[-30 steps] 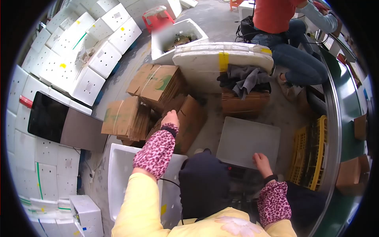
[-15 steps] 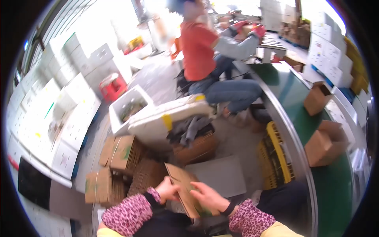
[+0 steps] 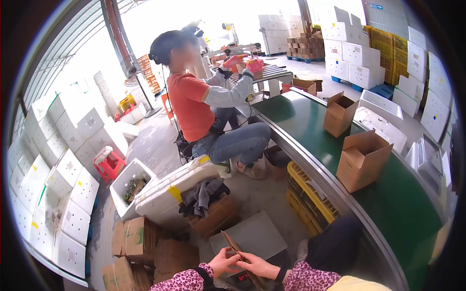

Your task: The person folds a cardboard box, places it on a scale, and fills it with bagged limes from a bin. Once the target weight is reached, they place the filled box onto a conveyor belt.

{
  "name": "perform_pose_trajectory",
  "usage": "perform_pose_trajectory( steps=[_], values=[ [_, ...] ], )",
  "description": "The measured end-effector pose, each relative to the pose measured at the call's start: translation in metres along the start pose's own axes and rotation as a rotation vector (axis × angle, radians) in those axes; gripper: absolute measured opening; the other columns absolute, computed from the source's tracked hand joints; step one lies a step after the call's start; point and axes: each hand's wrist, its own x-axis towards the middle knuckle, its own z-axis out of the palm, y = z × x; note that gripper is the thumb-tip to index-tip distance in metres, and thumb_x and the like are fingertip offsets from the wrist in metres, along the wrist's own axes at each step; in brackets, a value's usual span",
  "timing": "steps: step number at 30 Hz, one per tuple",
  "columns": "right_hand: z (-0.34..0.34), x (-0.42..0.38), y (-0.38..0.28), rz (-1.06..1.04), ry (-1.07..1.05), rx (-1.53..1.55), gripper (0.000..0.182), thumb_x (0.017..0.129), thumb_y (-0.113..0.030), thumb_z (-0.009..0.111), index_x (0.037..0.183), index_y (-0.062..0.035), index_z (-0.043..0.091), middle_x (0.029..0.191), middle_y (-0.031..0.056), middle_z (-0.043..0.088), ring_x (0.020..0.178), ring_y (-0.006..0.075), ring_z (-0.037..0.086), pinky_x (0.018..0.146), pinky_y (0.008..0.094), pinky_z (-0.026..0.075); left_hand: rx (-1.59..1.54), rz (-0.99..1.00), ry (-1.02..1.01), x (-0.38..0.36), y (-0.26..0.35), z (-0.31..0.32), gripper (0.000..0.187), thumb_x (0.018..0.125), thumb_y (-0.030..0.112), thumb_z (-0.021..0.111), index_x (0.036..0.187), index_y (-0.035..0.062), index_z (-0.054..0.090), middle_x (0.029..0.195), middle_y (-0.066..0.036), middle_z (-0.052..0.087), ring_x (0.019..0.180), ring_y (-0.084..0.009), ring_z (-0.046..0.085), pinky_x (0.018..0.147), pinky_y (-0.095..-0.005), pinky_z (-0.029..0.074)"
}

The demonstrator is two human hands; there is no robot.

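A flattened cardboard carton (image 3: 232, 241) is held upright over my lap, seen nearly edge-on. My left hand (image 3: 223, 262) has its fingers closed on the carton's left side. On the opposite side, my right hand (image 3: 259, 266) grips it too, the fingertips of both hands close together. Part of the carton is covered by my hands. Just beyond it lies a flat grey platform (image 3: 264, 233). Two open-topped cardboard boxes, a nearer box (image 3: 360, 167) and a farther box (image 3: 338, 116), stand on the green conveyor belt (image 3: 310, 131) to my right.
Bundles of flattened cartons (image 3: 141, 236) lie at my left. A yellow crate (image 3: 310, 203) sits beside the conveyor's metal edge. Ahead, a person in a red shirt (image 3: 189, 104) sits holding a box with gloved hands. White foam boxes (image 3: 73, 213) are stacked at left.
My view has swung up and to the right. The carton has turned from showing its broad face to nearly edge-on, and my right hand has come closer to my left.
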Motion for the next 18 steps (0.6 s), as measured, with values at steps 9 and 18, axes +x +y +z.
perform_pose_trajectory(
  steps=[9, 18],
  values=[
    [-0.026, 0.002, -0.026, 0.038, 0.404, -0.365, 0.04, 0.086, -0.031, 0.053, 0.116, -0.0043, 0.053, 0.106, 0.0165, 0.062, 0.098, 0.031, 0.059, 0.083, 0.0366, 0.047, 0.232, 0.016, 0.113, -0.009, 0.011, 0.001, 0.081, 0.079, 0.009, 0.064, 0.139, 0.0046, 0.011, 0.123, -0.015, 0.044, 0.106, -0.0269, 0.052, 0.076, -0.045, 0.054],
    [0.014, -0.033, -0.044, 0.049, 0.072, -0.846, 0.033, 0.08, -0.031, 0.056, 0.095, -0.0019, 0.052, 0.074, 0.0177, 0.063, 0.069, 0.0351, 0.063, 0.059, 0.0443, 0.05, 0.497, 0.197, 0.447, 0.011, 0.018, 0.001, 0.088, 0.076, 0.007, 0.059, 0.141, 0.0047, 0.0, 0.118, -0.018, 0.05, 0.091, -0.0308, 0.062, 0.06, -0.0394, 0.058]
  ],
)
